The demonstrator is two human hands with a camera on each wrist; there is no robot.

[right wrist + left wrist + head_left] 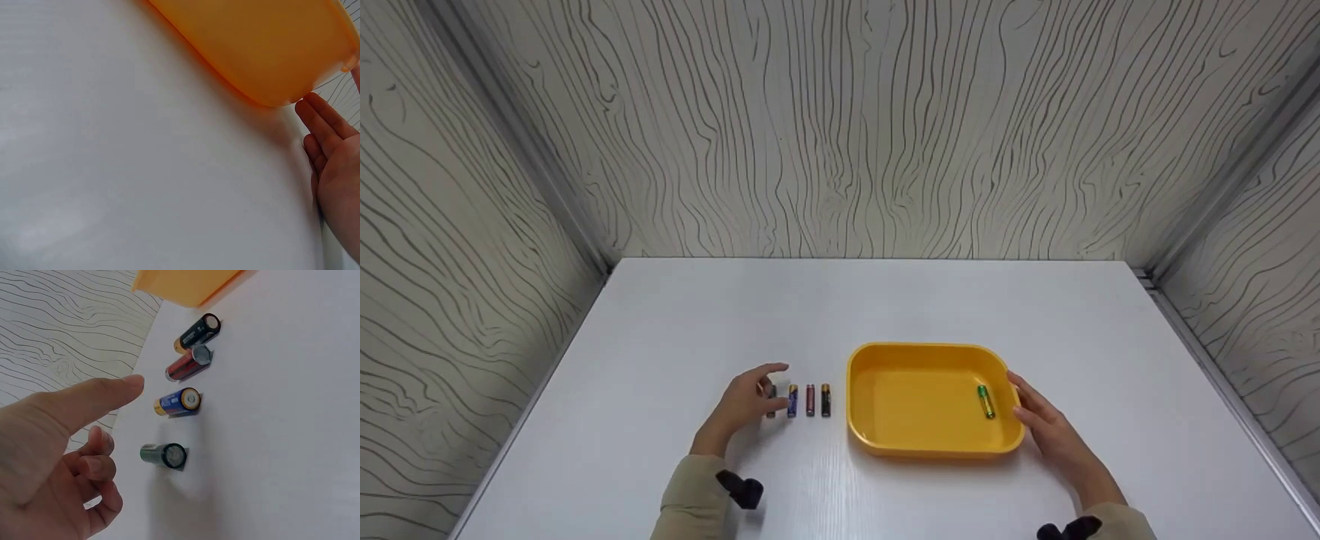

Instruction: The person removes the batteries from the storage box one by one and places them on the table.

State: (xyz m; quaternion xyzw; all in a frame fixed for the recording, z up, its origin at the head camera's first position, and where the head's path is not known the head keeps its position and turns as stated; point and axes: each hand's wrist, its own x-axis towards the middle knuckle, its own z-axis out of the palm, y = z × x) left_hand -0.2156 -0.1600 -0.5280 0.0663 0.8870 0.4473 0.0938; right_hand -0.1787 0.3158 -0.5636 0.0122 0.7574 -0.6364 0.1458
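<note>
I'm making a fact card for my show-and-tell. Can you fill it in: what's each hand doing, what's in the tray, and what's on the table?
left hand: open, hovering over the dark green battery
right hand: open, fingers against the yellow tray
in tray: one green battery
on white table: blue battery, red battery, black battery, in a row

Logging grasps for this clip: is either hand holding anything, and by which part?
Nothing is held. The left hand hovers open over the dark green battery; the right hand's straight fingers touch the yellow plastic tray's right wall.

Bright, even light with soft shadows; head view sharp, both wrist views slightly blurred up close.
</note>
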